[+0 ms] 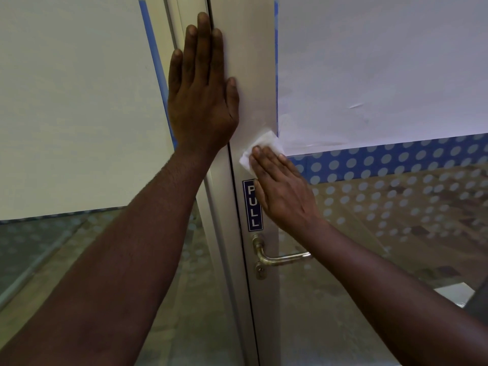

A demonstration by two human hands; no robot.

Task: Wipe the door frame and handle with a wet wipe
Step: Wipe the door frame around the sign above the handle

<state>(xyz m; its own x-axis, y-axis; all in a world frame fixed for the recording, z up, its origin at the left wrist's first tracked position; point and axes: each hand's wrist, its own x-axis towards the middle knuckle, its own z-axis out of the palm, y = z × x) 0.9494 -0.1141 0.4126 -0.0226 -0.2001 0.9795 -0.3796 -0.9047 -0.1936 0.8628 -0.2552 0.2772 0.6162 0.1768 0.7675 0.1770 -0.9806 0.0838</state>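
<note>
A pale metal door frame (250,62) runs top to bottom through the middle of the view. My left hand (202,88) lies flat on it with straight fingers, across the seam between door and jamb. Lower down, my right hand (280,188) presses a white wet wipe (260,147) flat against the frame, just above a blue PULL sticker (253,207) that the hand partly covers. Below the sticker is the brass lever handle (274,257) with a keyhole under it; my right forearm hides its far end.
White paper sheets (383,70) cover the upper glass on both sides of the frame. Below them the glass door panel (396,186) carries a blue band with pale dots. A floor shows through the lower glass.
</note>
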